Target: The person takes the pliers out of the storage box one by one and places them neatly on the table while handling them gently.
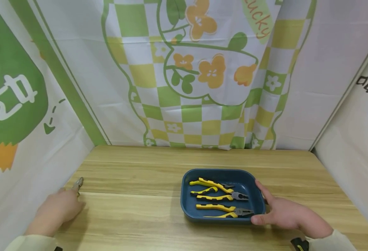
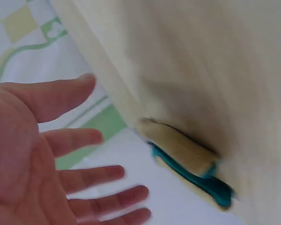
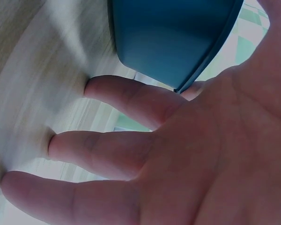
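Observation:
At the table's left edge my left hand point(image 1: 59, 205) reaches by a pair of pliers point(image 1: 78, 183), whose grey metal tip shows past the fingers. In the left wrist view the fingers of that hand point(image 2: 65, 154) are spread, apart from the pliers' tan and teal handles point(image 2: 182, 152). A dark blue rectangular tray point(image 1: 223, 221) holds several pliers point(image 1: 215, 197) with yellow and black handles. My right hand point(image 1: 285, 211) grips the tray's right end between thumb and forefinger. Its other fingers point(image 3: 103, 150) rest on the table below the tray point(image 3: 173, 37).
The wooden table point(image 1: 130, 205) spans the space between white cloth walls. A green and yellow checked curtain point(image 1: 187, 118) hangs along its back edge. Near the right sleeve is a small black and yellow object point(image 1: 300, 244), partly cut off by the frame.

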Tool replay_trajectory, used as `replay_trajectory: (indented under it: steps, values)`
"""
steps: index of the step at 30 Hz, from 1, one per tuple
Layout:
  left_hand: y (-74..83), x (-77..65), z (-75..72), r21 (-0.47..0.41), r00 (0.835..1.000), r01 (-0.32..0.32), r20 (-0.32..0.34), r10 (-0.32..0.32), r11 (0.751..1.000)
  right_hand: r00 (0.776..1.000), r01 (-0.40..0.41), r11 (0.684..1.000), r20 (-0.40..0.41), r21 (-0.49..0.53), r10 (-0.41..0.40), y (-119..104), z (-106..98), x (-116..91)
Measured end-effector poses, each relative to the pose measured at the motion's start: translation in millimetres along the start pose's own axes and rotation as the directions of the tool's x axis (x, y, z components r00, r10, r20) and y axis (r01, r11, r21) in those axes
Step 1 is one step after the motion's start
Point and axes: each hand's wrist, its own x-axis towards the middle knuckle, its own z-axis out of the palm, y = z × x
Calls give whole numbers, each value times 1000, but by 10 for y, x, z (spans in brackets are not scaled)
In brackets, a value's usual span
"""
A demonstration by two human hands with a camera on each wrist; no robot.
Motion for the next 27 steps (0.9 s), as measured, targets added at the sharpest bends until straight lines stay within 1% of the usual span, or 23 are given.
replay_trajectory:
  steps: [2, 4, 6, 9, 12, 14, 16, 19, 21, 23, 25, 27]
  values:
    - [86, 13, -35, 12, 997, -43, -66, 44, 999, 1000, 1, 1000, -1, 4, -1, -3, 4, -6]
    - [172, 27, -56, 42, 985, -104, -136, 109, 994, 1000, 2, 1000, -1, 5, -2, -6, 7, -13]
    - [260, 40, -77, 45, 975, -133, -175, 139, 990, 1000, 2, 1000, -3, -1, -2, -5, 7, -14]
    - [369, 62, -97, 40, 964, -158, -209, 162, 987, 1000, 3, 1000, -5, -6, -3, -1, 6, -10]
    - [462, 77, -125, 47, 954, -163, -247, 170, 986, 1000, 7, 1000, -6, -6, -7, -1, 8, -5]
    - [512, 92, -149, 55, 942, -167, -286, 176, 984, 1000, 11, 1000, -8, -10, -11, -4, 12, -5]
    - [567, 104, -182, 32, 939, -165, -300, 167, 986, 1000, 8, 1000, -10, -16, -8, -6, 13, -5]
    - [651, 137, -240, -57, 943, -187, -290, 163, 981, 1000, 1, 1000, -14, -27, -1, -9, 11, -7]
    - [715, 166, -285, -132, 949, -214, -261, 174, 968, 1000, -4, 1000, -10, -24, 3, -9, 8, -6]
    - [781, 199, -319, -230, 957, -236, -224, 185, 944, 1000, -9, 1000, -4, -16, 8, -10, 5, -4]
    - [849, 232, -351, -304, 959, -260, -194, 208, 916, 1000, -11, 1000, 1, -8, 11, -11, 2, -4]
    - [919, 262, -380, -380, 961, -274, -153, 232, 883, 1000, -13, 1000, 4, -4, 13, -10, -1, -4]
